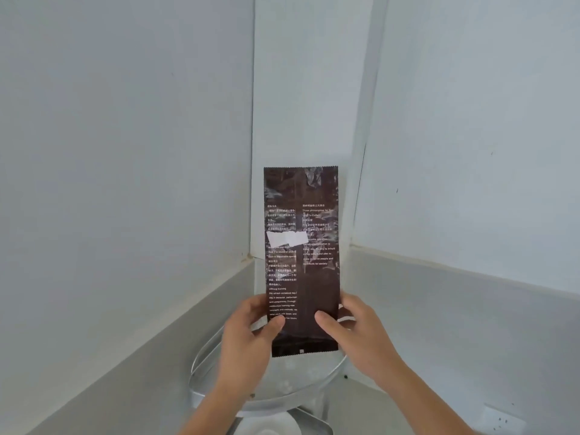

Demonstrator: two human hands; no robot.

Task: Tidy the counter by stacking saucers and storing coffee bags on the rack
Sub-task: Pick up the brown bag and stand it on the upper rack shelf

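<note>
A tall, flat, dark brown coffee bag (314,277) with white print and a torn white label stands upright in front of the wall corner. My left hand (248,334) grips its lower left edge, thumb on the front. My right hand (354,331) grips the lower right edge the same way. The bag's bottom edge hangs just above the round top shelf of a silver metal rack (216,394). Below that shelf, a white saucer (270,425) shows partly on a lower tier.
The rack stands in a corner between pale walls with a grey backsplash (455,309) on both sides. A white wall socket (502,420) sits at the lower right. My forearms hide much of the rack's front.
</note>
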